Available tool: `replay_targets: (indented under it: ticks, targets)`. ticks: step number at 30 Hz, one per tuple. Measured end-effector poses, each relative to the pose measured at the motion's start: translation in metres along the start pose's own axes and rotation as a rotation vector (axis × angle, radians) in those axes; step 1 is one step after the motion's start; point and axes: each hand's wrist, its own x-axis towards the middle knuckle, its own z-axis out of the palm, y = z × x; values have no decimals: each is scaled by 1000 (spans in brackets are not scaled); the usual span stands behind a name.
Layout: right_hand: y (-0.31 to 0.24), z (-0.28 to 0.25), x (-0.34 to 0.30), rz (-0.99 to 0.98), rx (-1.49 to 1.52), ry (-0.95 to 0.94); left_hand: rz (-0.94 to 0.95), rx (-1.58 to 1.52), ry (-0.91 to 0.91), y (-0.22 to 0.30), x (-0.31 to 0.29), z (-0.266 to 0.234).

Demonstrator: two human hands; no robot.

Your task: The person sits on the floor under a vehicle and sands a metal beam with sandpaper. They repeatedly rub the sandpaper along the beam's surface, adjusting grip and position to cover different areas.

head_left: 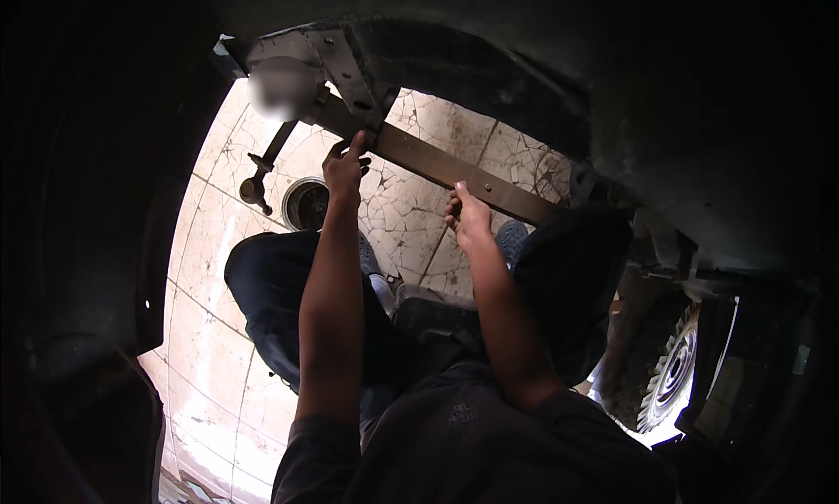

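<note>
A long flat metal bar, which looks like a leaf spring, slopes down to the right under a vehicle. My left hand is raised to the bar's left end, beside a metal bracket. One of its fingertips presses up there while the others curl; whatever lies between them is hidden. Farther right, my right hand is at the bar's lower edge with the thumb against it and the fingers curled in. Anything small inside those fingers cannot be made out.
Left of my left hand hangs a rod with a jointed end, near a round metal container on the cracked tile floor. Dark body panels curve around me. A toothed tyre stands at the lower right.
</note>
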Motion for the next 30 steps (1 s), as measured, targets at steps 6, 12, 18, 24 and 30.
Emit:
replay_targets:
  ticks: [6,12,18,24,30]
  targets:
    - [7,1,4,-37,27,-21,21,18,34,0,-4,2]
    - [18,9,8,-117,87,105,27,0,1,1,-3,1]
    - [9,54,0,6,174,27,21,-25,-4,4,-6,4]
    - [12,62,1,-4,120,11,28,-2,-1,1,-3,0]
    - [17,32,4,-84,90,293,80,63,13,15,-11,-2]
